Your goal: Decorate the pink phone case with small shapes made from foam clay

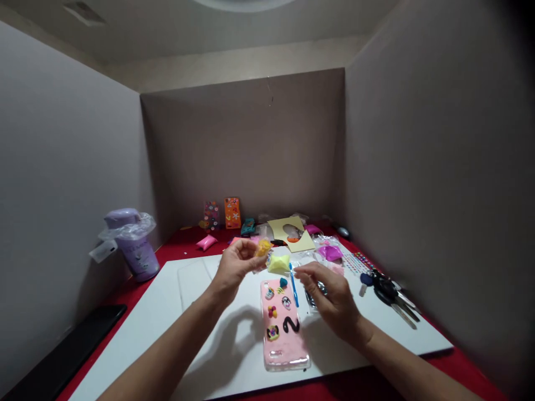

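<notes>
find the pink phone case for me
In the head view the pink phone case lies flat on the white board, centre front, between the right hand and the left hand that pinches a yellow packet.

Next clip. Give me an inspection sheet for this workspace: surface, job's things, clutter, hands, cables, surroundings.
Surface: white board lying on a red table.
Job's things: orange-yellow packet, pale yellow packet, blue stick, pink phone case with small decorations stuck on.
Clutter: purple cup under plastic, keys, yellow card, magenta packets, decorated cases at the back, black flat object at the near left.
Hands: left hand pinches the orange-yellow packet; right hand has fingertips at the blue stick's top, grip unclear.
Cables: nothing seen.
Surroundings: plain grey partition walls on three sides.
</notes>
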Tool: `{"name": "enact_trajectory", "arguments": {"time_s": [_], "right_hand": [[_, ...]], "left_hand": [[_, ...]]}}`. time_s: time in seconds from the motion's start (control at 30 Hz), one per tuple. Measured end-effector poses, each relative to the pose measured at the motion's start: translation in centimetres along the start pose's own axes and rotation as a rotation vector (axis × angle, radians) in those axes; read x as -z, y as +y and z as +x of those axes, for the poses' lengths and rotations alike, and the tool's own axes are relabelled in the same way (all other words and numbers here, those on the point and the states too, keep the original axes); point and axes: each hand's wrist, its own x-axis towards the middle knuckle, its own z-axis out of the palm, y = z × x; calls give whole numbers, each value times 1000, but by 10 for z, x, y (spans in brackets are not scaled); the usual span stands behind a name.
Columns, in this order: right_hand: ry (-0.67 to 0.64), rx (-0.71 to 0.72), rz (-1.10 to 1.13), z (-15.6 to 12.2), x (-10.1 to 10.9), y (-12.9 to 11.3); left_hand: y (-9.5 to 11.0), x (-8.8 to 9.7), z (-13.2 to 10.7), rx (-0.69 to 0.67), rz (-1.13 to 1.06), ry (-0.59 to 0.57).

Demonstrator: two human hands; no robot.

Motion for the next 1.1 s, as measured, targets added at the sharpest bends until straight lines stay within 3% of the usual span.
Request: {"name": "enact_trajectory", "arguments": {"time_s": [0.13,0.37,0.63,0.73,0.83,1.03,1.1], "right_hand": [[-54,-140,92,-6,-9,-17],[-89,-216,253,-10,-13,-24],[-83,-339,466,-11,-17,-22],[-96,-339,496,-12,-17,-21],[-102,-316,527,-14,-18,-22],[-63,-298,595,-13,-18,-27],[-64,-310,616,-12,-17,-30]], "left_hand": [[0,-22,-29,50,-55,-23],[-9,-28,-50,-85,79,26],[-16,-25,-57,-81,130,-132],[-12,-23,-57,-96,130,-120],[-10,-23,-56,-29,-9,-96],[-13,-27,-60,-23,-83,-270],[-14,-28,-62,-45,-17,-254]]}}
